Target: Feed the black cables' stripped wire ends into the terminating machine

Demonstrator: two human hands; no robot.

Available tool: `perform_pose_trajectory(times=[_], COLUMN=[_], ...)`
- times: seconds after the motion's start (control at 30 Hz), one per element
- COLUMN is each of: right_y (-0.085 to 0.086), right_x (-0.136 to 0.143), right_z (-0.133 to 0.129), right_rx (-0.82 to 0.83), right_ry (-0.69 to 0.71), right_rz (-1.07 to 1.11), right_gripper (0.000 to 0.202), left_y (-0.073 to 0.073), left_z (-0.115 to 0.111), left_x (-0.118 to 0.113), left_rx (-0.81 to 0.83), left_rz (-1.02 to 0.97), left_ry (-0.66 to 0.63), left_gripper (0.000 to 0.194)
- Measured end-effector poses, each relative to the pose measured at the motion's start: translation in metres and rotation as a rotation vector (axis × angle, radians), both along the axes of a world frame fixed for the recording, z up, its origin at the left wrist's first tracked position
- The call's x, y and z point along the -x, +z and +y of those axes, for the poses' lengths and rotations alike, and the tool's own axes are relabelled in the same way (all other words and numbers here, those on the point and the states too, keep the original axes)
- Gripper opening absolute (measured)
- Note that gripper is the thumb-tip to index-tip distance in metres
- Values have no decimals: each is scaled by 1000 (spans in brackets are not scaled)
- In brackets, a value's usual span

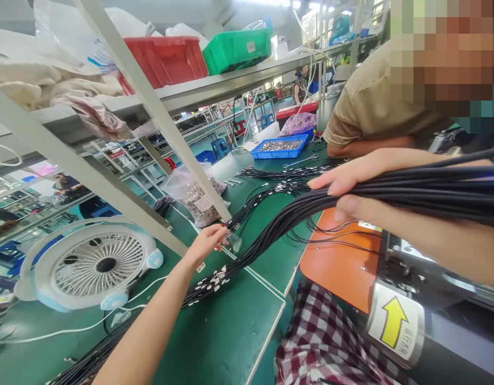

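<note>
Now our right hand grips the black cable bundle at right; our left hand pinches a small clear piece mid-worktop. Ferruled cable ends lie fanned out, more cables heaped beyond.

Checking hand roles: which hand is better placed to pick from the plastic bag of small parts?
Left hand: likely, it already pinches the plastic bag, while the right hand grips the black cable bundle.

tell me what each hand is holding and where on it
The right hand grips the bundle of black cables partway along its length, away from the metal-tipped ends. The left hand pinches something small and clear near the cable tips; what it is cannot be told.
</note>
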State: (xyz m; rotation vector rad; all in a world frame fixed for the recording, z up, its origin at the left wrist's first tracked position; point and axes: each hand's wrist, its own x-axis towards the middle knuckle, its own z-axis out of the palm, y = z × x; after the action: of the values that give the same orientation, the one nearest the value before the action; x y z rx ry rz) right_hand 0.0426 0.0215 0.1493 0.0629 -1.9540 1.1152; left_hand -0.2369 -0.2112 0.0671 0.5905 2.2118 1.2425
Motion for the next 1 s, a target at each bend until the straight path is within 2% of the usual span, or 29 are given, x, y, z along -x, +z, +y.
perform_pose_trajectory(times=[0.1, 0.17, 0.23, 0.3, 0.33, 0.4, 0.43, 0.53, 0.57, 0.63, 0.7, 0.73, 0.8, 0.83, 0.87, 0.93, 0.97, 1.0], right_y=[-1, -5, -13, -30, -42, -71, -86, -119, -124, -122, -111, -104, -94, -92, -91, -95, -97, -100], right_x=[20, 46, 72, 92, 97, 99, 96, 77, 68, 50, 29, 20, 3, -4, -9, -15, -16, -17], right_z=[5, 8, 9, 8, 7, 5, 5, 10, 13, 19, 20, 17, 5, -4, -14, -34, -41, -47], right_rx=[23, 118, 118, -54, -243, -668, -825, -989, -1019, -1032, -914, -795, -427, -161, 110, 577, 747, 882], right_ry=[15, 70, 98, 17, 22, 85, 69, 66, 53, 7, -73, -135, -194, -166, -48, 295, 366, 393], right_rz=[-61, -26, 88, 125, 89, -213, -382, -604, -668, -785, -830, -820, -718, -651, -611, -564, -501, -448], right_gripper=[7, 8, 7, 8, 10, 19, 26, 36, 42, 48, 42, 37, 30, 27, 25, 24, 23, 24], left_y=[23, 38, 48, 52, 52, 47, 44, 31, 27, 21, 17, 15, 12, 11, 8, 3, 1, 0], left_z=[-3, -3, -1, 2, 4, 8, 11, 22, 27, 39, 52, 58, 70, 75, 80, 85, 86, 85], left_x=[-9, -17, -28, -42, -50, -65, -72, -90, -96, -107, -121, -129, -145, -153, -161, -173, -177, -180], left_rx=[-243, -380, -466, -484, -470, -417, -387, -333, -331, -340, -360, -376, -420, -440, -457, -473, -481, -488], left_rz=[83, 128, 144, 118, 90, 20, -17, -113, -140, -188, -233, -255, -279, -261, -203, 43, 217, 389], left_ry=[47, 84, 98, 67, 35, -39, -71, -123, -137, -169, -200, -217, -255, -273, -292, -351, -403, -471], left_gripper=[28, 37, 39, 36, 34, 31, 30, 24, 24, 23, 22, 22, 22, 22, 21, 11, 4, 6])
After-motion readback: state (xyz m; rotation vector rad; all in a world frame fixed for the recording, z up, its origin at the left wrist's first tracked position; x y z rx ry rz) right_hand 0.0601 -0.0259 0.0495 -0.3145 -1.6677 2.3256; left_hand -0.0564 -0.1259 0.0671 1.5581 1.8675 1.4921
